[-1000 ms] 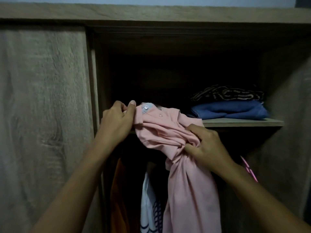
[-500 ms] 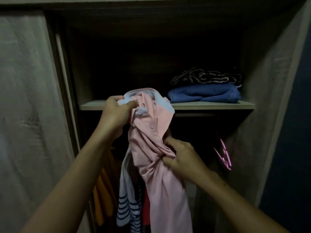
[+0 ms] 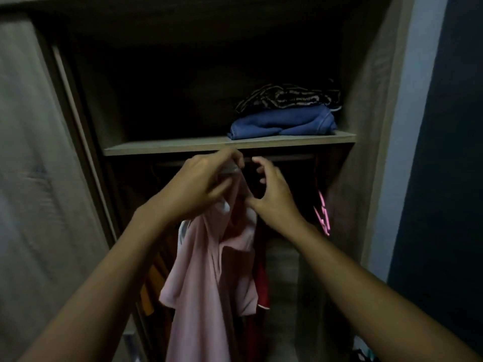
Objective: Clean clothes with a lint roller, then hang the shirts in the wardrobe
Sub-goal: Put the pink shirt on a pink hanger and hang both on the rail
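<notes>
Left hand blurred; hanger under it hidden.

Domestic bedroom setting, dimly lit. Identified by an open wood-grain wardrobe with a sliding door at left; a single inner shelf carrying folded garments at right; hanging clothes below, among them a pink shirt and an orange garment; pink hangers at far right; painted blue wall beside.
</notes>
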`<state>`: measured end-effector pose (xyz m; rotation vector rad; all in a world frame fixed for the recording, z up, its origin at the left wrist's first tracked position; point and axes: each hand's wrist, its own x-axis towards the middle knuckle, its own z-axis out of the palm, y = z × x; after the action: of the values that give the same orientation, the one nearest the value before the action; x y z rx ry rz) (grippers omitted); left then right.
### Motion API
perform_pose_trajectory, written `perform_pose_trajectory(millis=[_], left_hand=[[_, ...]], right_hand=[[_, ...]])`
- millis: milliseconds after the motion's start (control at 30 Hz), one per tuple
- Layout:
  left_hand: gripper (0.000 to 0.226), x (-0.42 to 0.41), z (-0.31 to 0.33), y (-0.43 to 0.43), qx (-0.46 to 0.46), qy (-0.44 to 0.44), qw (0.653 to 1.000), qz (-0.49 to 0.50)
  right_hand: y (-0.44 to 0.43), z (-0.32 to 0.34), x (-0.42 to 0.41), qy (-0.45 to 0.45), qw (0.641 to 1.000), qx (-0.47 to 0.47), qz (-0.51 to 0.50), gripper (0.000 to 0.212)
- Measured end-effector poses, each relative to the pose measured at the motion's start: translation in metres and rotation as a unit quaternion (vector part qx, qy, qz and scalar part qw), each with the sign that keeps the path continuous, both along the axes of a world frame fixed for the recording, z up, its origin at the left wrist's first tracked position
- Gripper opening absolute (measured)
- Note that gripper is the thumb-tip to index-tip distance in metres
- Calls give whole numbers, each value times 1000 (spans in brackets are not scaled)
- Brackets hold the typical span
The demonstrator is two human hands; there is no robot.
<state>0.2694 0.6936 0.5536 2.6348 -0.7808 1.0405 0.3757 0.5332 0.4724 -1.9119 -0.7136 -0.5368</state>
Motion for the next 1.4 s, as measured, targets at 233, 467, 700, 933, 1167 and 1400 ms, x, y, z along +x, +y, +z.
perform_pose_trajectory(millis=[233,467,700,933,1167,1400], left_hand=[[38,-10,-15,10,61,-27,994,82],[62,10,-53,37,2,118,959,257],[23,41,-100,27,-206,116,961,142],[27,66,-102,14,-314,157,933,82],[30,119,-84,-2,-374,163,911,58],[30,150,-83,-14,-377,171,909,52]], right_hand=[[-1,-31,4,57,998,-8,40,24],[-13,7,-5,-37,994,-97,41,27],[-20,6,-5,-58,988,-146,-8,17],[-52,-11,33,39,977,-196,-78,24],[-64,-26,55,134,979,-73,-135,73],[-77,-56,104,220,902,-222,-297,87]])
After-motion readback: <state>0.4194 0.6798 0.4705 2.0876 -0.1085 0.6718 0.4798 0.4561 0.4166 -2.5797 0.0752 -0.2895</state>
